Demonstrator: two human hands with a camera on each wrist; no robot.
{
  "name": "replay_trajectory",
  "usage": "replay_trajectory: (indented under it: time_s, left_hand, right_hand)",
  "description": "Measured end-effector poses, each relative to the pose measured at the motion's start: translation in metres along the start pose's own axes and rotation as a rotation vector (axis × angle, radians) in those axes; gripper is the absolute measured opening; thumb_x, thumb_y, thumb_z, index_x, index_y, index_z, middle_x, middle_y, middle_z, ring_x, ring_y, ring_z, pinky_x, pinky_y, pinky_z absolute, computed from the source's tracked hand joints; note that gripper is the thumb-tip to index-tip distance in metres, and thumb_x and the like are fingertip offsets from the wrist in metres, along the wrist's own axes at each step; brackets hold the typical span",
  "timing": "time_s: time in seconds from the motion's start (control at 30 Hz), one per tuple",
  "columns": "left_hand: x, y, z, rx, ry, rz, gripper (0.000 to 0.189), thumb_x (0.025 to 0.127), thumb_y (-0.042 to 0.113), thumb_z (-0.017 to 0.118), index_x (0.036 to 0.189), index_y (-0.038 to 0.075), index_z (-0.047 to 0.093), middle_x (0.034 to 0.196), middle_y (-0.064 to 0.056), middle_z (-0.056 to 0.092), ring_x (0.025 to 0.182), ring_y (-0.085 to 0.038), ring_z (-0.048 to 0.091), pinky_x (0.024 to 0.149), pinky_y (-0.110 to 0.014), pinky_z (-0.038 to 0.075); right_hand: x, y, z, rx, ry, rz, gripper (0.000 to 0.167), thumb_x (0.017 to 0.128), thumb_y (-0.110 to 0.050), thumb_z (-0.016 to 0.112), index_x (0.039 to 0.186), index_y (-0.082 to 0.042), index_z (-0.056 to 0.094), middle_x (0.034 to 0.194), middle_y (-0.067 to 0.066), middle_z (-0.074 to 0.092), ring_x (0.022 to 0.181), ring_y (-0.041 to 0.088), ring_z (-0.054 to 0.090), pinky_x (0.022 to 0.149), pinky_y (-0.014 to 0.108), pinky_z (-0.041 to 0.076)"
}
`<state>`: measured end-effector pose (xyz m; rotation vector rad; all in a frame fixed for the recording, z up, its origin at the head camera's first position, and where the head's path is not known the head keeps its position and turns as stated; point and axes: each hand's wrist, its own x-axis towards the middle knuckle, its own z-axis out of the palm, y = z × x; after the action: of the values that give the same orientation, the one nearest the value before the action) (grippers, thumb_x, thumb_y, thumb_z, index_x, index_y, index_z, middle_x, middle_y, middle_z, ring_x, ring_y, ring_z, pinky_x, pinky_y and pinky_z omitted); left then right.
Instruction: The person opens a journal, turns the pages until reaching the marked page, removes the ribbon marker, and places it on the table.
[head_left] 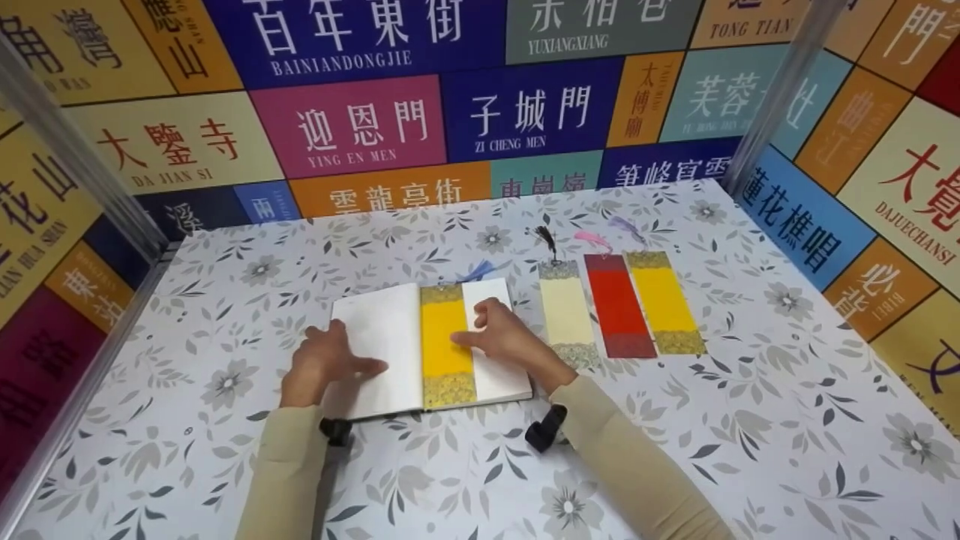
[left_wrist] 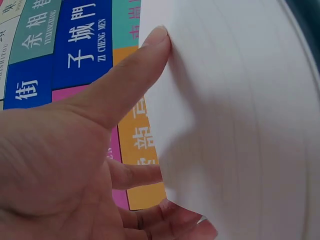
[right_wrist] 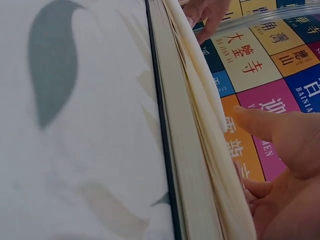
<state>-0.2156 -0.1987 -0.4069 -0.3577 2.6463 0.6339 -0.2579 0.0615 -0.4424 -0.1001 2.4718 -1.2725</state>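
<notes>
An open notebook (head_left: 375, 330) with blank white pages lies on the table. A yellow bookmark (head_left: 444, 337) with patterned gold ends and a blue tassel (head_left: 478, 270) lies along the right page by the fold. My left hand (head_left: 322, 360) is at the left page, its thumb extended onto the paper; in the left wrist view the thumb tip touches the page (left_wrist: 225, 100) and the other fingers are at its edge. Over the right page, my right hand (head_left: 514, 341) has its thumb at the yellow bookmark's right edge. The right wrist view shows this hand beyond the page edges (right_wrist: 200, 150).
Right of the notebook lie a cream bookmark (head_left: 566, 307) with a black tassel, a red bookmark (head_left: 619, 307) with a pink tassel and another yellow bookmark (head_left: 664, 300) with a lilac tassel. A floral cloth (head_left: 465, 480) covers the table. Colourful sign-printed panels (head_left: 345, 127) stand behind.
</notes>
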Motion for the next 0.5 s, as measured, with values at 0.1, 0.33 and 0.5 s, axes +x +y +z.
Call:
replay_trajectory:
  time_s: [0.1, 0.33, 0.5]
  left_hand:
    - [-0.002, 0.002, 0.001, 0.033, 0.020, -0.016, 0.105, 0.082, 0.047, 0.079, 0.156, -0.001, 0.022, 0.146, -0.040, 0.030, 0.126, -0.050, 0.045, 0.106, -0.064, 0.042]
    - [0.000, 0.009, 0.004, 0.108, 0.041, 0.082, 0.086, 0.084, 0.034, 0.079, 0.148, -0.003, 0.036, 0.141, -0.038, 0.037, 0.121, -0.048, 0.046, 0.105, -0.063, 0.042]
    - [0.002, 0.009, 0.005, 0.098, 0.011, 0.336, 0.081, 0.084, 0.011, 0.075, 0.154, 0.001, 0.034, 0.154, -0.038, 0.031, 0.141, -0.056, 0.031, 0.117, -0.065, 0.028]
  right_hand:
    - [-0.001, -0.004, 0.006, -0.077, 0.040, 0.009, 0.075, 0.084, -0.044, 0.078, 0.141, -0.009, 0.043, 0.129, 0.011, 0.058, 0.107, 0.026, 0.057, 0.096, 0.039, 0.048]
    - [-0.004, -0.017, 0.022, -0.366, 0.111, -0.008, 0.100, 0.071, -0.059, 0.083, 0.143, -0.004, 0.041, 0.130, 0.017, 0.050, 0.108, 0.031, 0.054, 0.099, 0.048, 0.048]
    - [-0.006, -0.018, 0.025, -0.385, 0.138, -0.016, 0.102, 0.069, -0.056, 0.086, 0.143, -0.003, 0.040, 0.131, 0.018, 0.047, 0.111, 0.032, 0.053, 0.101, 0.050, 0.046]
